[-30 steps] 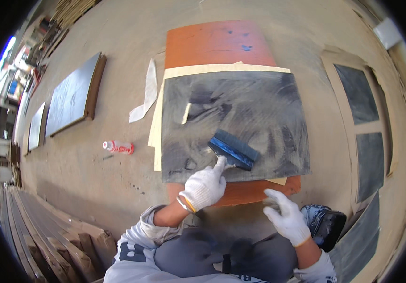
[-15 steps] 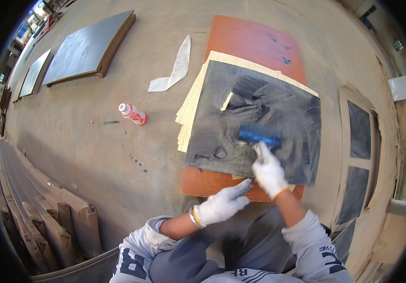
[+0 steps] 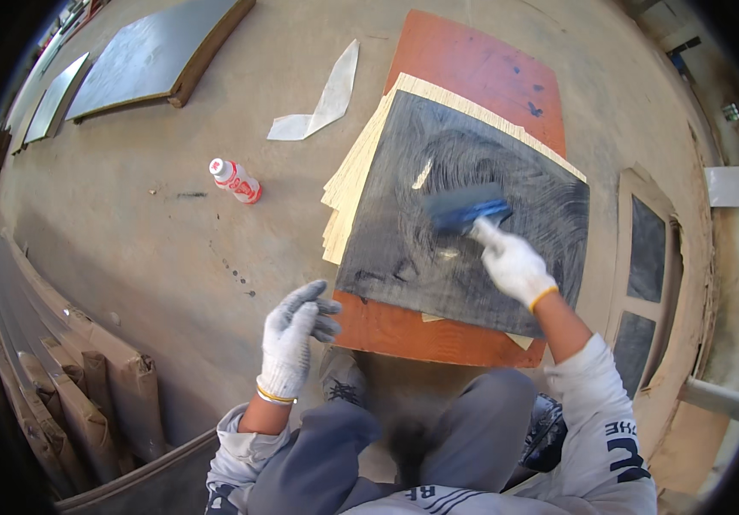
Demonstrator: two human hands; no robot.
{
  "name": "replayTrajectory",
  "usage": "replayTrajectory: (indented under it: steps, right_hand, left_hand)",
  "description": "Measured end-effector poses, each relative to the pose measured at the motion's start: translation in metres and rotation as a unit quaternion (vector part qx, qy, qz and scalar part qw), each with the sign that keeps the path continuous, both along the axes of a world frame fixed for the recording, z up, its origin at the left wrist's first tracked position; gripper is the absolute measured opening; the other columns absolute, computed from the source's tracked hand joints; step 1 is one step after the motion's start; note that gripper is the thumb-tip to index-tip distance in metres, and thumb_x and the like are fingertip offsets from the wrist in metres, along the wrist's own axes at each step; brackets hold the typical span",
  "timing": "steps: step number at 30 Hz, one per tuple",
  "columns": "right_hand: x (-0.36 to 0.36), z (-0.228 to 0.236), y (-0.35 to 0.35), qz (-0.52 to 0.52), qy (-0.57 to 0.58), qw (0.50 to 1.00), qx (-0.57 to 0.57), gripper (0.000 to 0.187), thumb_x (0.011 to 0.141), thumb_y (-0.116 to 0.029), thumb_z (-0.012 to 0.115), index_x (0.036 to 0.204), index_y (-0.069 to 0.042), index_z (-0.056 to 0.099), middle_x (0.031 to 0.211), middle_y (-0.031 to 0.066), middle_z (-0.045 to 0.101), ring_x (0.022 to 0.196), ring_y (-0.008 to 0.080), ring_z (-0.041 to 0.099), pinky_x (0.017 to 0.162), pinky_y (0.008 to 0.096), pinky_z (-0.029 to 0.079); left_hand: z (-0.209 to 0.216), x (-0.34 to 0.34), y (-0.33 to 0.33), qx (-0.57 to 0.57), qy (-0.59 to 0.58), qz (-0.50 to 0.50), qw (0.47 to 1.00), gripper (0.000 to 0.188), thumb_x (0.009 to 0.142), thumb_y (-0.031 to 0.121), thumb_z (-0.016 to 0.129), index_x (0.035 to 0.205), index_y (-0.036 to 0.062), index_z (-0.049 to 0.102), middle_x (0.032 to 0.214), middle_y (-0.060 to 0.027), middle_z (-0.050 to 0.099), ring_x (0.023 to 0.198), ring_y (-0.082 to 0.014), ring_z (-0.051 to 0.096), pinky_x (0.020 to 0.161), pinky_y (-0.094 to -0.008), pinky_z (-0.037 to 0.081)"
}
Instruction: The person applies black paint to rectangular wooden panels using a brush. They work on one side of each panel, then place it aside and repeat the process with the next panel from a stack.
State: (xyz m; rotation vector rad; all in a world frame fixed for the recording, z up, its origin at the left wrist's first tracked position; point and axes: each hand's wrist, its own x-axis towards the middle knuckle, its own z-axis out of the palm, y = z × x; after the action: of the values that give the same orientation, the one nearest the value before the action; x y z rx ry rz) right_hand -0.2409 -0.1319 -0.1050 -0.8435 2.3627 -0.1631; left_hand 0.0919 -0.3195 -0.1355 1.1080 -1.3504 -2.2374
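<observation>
My right hand (image 3: 515, 266), in a white knit glove, is closed round the handle of a wide blue spreader (image 3: 469, 211). The tool's head is blurred by motion, so whether its edge is bristle or blade is unclear. It lies over a dark-coated square sheet (image 3: 387, 227) marked with curved streaks. Beside the near left corner, my left hand (image 3: 296, 330) is raised with its gloved fingers apart and nothing in them; its fingertips are stained grey. Pale, wood-coloured sheets (image 3: 354, 193) stick out beneath the coated one. Under them lies a reddish-orange board (image 3: 481, 64).
A white bottle with red markings (image 3: 236, 181) stands on the floor to the left, near a bent pale strip (image 3: 322, 103). Large grey panels (image 3: 151, 56) lie at the far left. Brown-wrapped bundles (image 3: 99, 378) line the near left. A cut-out frame (image 3: 644, 296) lies at the right.
My left hand has moved left, away from the board's near edge, and its fingers have spread. My right hand has carried the spreader farther away across the dark sheet, leaving fresh streaks.
</observation>
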Motion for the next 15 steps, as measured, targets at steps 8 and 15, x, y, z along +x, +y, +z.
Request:
replayTrajectory:
  steps: [8,15]
  right_hand:
    - [0.001,-0.012,-0.038,0.062,0.057,0.996,0.036,0.047,0.103,-0.019,0.046,0.149,-0.019,0.057,0.132,0.0275,0.069,0.122,0.045,0.067,0.106,0.0508,0.053]
    - [-0.019,-0.003,-0.061,0.12,0.017,0.993,-0.012,0.044,0.102,-0.018,0.046,0.143,-0.011,0.059,0.128,0.0289,0.07,0.12,0.0466,0.066,0.103,0.0517,0.054]
  left_hand:
    - [-0.005,-0.001,0.003,-0.011,-0.011,0.002,1.0,0.048,0.107,0.018,0.056,0.146,-0.0109,0.055,0.108,-0.0181,0.076,0.079,-0.0192,0.073,0.069,-0.0291,0.059]
    - [-0.007,-0.005,0.007,-0.025,0.01,0.024,0.999,0.046,0.108,0.017,0.056,0.144,-0.01,0.056,0.105,-0.0168,0.076,0.077,-0.0178,0.072,0.067,-0.0283,0.057]
